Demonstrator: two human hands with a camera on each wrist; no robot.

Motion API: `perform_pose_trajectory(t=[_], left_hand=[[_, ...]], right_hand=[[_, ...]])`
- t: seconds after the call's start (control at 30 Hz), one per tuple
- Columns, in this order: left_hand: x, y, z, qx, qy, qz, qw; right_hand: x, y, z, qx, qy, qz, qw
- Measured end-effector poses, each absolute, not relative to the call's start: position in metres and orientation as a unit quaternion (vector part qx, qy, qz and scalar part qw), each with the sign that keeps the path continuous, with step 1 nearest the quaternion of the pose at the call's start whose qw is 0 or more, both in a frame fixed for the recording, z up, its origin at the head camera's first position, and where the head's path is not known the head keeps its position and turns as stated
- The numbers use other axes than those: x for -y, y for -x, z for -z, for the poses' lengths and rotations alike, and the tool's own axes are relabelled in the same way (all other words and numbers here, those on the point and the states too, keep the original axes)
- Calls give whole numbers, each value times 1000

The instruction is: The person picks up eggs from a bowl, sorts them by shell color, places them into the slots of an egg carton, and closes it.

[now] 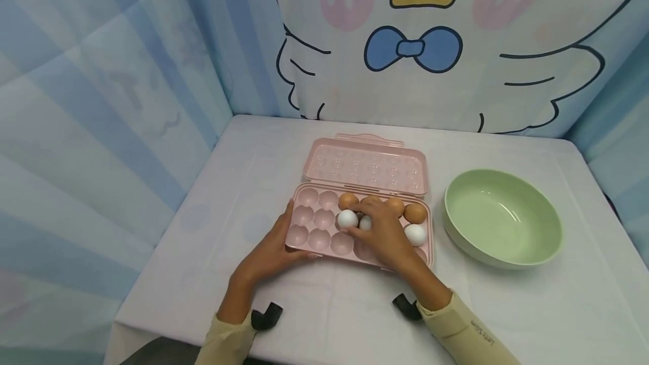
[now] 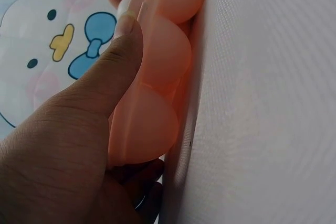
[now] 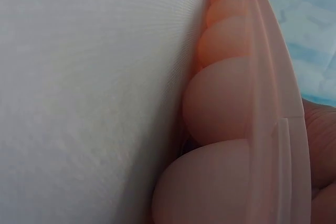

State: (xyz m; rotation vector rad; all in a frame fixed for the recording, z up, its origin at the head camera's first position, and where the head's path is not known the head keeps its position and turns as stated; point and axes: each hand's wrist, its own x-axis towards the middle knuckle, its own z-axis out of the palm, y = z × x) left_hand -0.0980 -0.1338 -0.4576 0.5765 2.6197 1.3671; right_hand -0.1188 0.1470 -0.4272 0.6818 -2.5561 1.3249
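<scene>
A pink plastic egg box (image 1: 319, 239) lies on the table with its lid (image 1: 365, 165) folded back. My left hand (image 1: 271, 249) grips its left front corner; in the left wrist view the thumb (image 2: 123, 40) lies along the rim. Over the box, my right hand (image 1: 387, 235) pinches a white egg (image 1: 347, 218) in the middle row between thumb and fingers. Brown eggs (image 1: 416, 213) fill part of the back row. Another white egg (image 1: 416, 235) sits at the right end of the middle row, and one more (image 1: 365, 222) is partly hidden under the right hand.
A light green bowl (image 1: 502, 218) stands to the right of the egg box, with no eggs visible inside. White cloth (image 1: 203, 275) covers the table. Curtains with a cartoon print (image 1: 413, 49) hang behind and at the sides.
</scene>
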Motion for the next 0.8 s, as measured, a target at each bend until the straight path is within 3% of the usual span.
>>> perform_pose_trajectory(t=[0.8], left_hand=[[134,97,454,-870,-191,-449,68]], right_hand=[[-152,118,423,846,-236,-471,81]])
